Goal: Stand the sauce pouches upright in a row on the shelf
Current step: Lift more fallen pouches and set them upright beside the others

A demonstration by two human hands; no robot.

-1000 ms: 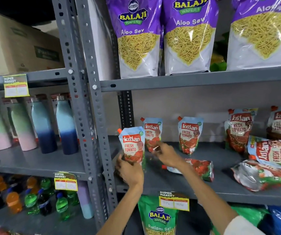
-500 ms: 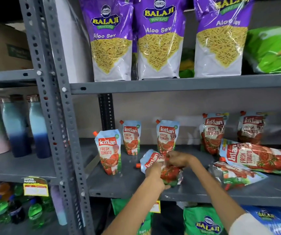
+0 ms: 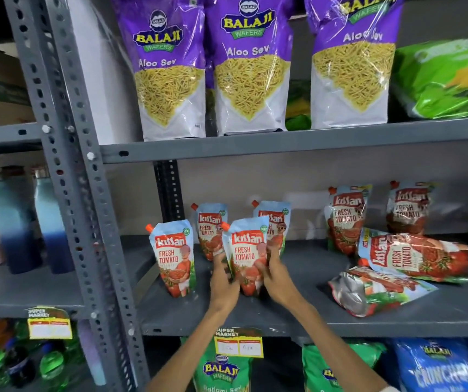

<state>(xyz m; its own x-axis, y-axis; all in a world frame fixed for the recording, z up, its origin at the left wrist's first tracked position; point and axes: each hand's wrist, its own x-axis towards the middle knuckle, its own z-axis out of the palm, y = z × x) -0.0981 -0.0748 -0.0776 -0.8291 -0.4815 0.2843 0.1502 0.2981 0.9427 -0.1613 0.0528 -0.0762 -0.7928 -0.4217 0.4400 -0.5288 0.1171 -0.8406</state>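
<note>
On middle shelf point(image 3: 283, 318), left to right: front pouch point(image 3: 174, 257) standing upright near the upright post point(image 3: 85, 210), orange spout at top left. Just right of it, held pouch point(image 3: 246, 256), upright, base at or just above the shelf surface; contact not discernible. Left hand point(image 3: 222, 284) curled round its lower left edge, fingers closed against the film. Right hand point(image 3: 276, 274) wrapped round its lower right edge, fingers likewise closed on the pouch. Both forearms entering from bottom of view.

Behind the held pouch, two rear pouches standing upright near the back wall: left rear pouch point(image 3: 209, 229), right rear pouch point(image 3: 276, 222), each partly hidden.

Farther right, well apart from the hands: two dark pouches point(image 3: 347, 219) point(image 3: 409, 206) leaning upright at the back; a third at the frame edge, mostly cut off. Ahead of these, flat pouch point(image 3: 413, 258) lying on its side, resting partly on a lower pouch point(image 3: 374, 290), also lying flat, silver base toward the viewer.

On top shelf point(image 3: 283, 144): three purple snack bags point(image 3: 248, 66) standing side by side; green bag point(image 3: 447, 77) at right.

On shelf edge below the hands: yellow price tag point(image 3: 239, 342).
</note>
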